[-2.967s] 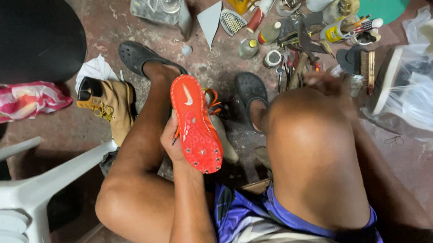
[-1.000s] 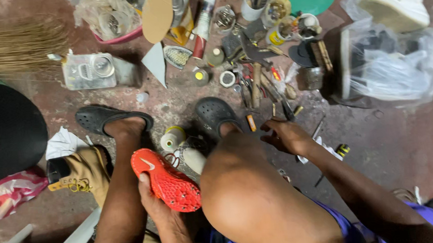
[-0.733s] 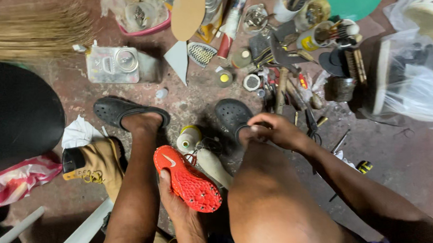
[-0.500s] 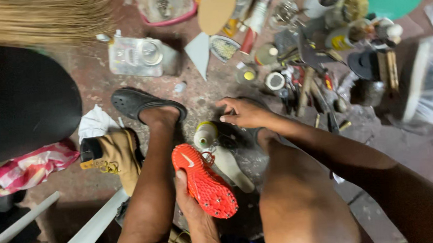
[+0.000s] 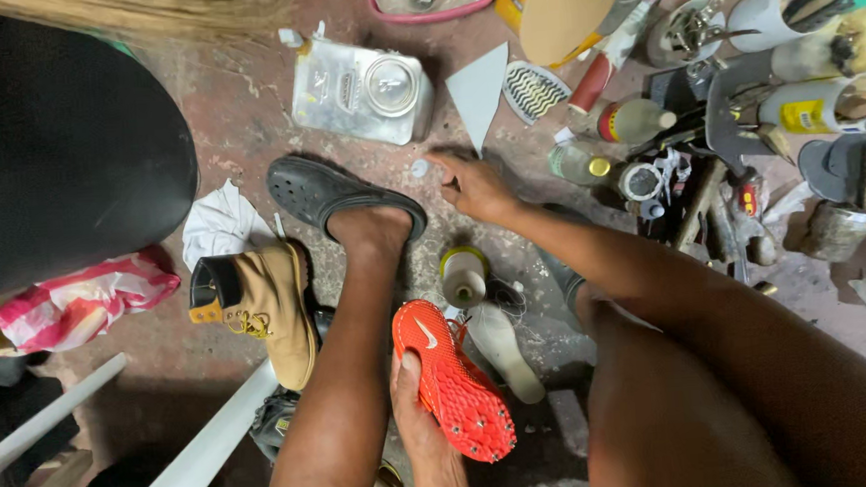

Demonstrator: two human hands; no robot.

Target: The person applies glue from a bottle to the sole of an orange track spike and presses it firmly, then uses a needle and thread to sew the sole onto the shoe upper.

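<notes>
My left hand (image 5: 415, 415) grips an orange spiked running shoe (image 5: 452, 393), sole up, between my knees. My right hand (image 5: 471, 183) stretches forward to the floor, fingers spread and pointing down, beside a small white cap (image 5: 418, 167) and just below a white triangular piece (image 5: 477, 90). It holds nothing that I can see. My left foot sits in a black clog (image 5: 335, 191). A spool of pale thread (image 5: 463, 275) and a white insole (image 5: 505, 351) lie between the shoe and my right hand.
A tan boot (image 5: 267, 306) lies left of my leg, with a white plastic chair (image 5: 166, 470) below it. A metal can (image 5: 363, 87) lies ahead. Bottles, brushes, hammers and cups (image 5: 744, 84) crowd the right. A black round seat (image 5: 46, 147) fills the left.
My right hand has left the tools on the right and swung left and forward to the floor by the clog. The left hand still holds the orange shoe.
</notes>
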